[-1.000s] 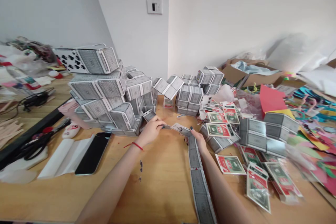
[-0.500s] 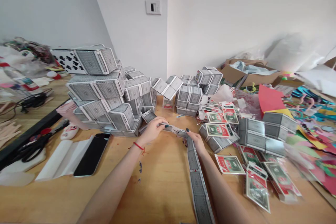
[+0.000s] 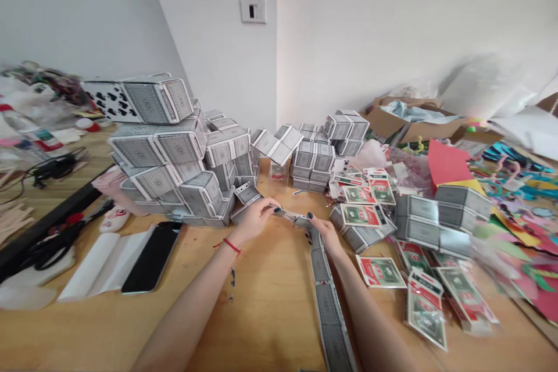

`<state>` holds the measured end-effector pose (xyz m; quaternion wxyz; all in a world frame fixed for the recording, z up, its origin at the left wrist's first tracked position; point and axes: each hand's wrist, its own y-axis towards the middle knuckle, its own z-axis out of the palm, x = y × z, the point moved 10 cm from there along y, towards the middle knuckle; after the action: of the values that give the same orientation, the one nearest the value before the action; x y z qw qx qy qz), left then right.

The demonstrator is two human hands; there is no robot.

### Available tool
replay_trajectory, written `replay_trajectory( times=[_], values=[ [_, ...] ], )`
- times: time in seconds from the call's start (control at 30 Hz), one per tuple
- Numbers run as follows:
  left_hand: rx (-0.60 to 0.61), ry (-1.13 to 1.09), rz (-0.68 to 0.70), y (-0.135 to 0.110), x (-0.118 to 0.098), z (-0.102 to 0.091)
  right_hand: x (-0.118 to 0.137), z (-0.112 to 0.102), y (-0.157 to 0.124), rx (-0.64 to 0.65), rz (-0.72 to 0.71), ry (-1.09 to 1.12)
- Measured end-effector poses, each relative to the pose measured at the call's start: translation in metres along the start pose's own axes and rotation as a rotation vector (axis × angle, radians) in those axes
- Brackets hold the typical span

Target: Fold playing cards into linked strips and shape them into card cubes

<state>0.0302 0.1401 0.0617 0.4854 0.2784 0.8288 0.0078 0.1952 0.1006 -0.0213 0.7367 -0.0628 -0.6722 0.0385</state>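
Stretching between both pinching hands [image 3: 256,218], the card strip [image 3: 332,315] extends past the right one.

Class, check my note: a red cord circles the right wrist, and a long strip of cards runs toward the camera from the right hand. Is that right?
Not quite: the head view shows the red cord on the left wrist. A long strip of cards does run toward the camera from the right hand.
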Motion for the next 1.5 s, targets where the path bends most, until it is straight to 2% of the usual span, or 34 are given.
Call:
replay_trajectory(
  times=[0.4,0.67,0.8,1.0,1.2,1.33,1.5],
  values=[
    [-0.016,0.028,0.019,-0.001,-0.002,0.008,-0.008,-0.002,0.004,-0.02,-0.004,-0.043],
    [0.012,-0.015,0.021,0.0,-0.003,0.028,-0.003,0.006,0.003,0.02,-0.031,-0.019],
    [0.017,-0.006,0.006,-0.001,-0.002,0.039,-0.003,0.005,0.003,-0.003,-0.045,-0.034],
    [-0.024,0.008,0.0,-0.003,0.004,0.047,-0.007,-0.002,0.007,-0.056,-0.042,-0.042],
    [-0.058,-0.004,-0.054,-0.005,0.012,0.044,-0.01,-0.002,0.01,-0.074,-0.024,0.044],
    [-0.102,0.111,-0.038,-0.007,0.008,0.045,-0.012,-0.001,0.009,-0.108,-0.024,0.07],
    [-0.196,0.147,-0.035,-0.011,0.002,0.049,-0.016,-0.004,0.006,-0.191,-0.025,0.066]
  ],
)
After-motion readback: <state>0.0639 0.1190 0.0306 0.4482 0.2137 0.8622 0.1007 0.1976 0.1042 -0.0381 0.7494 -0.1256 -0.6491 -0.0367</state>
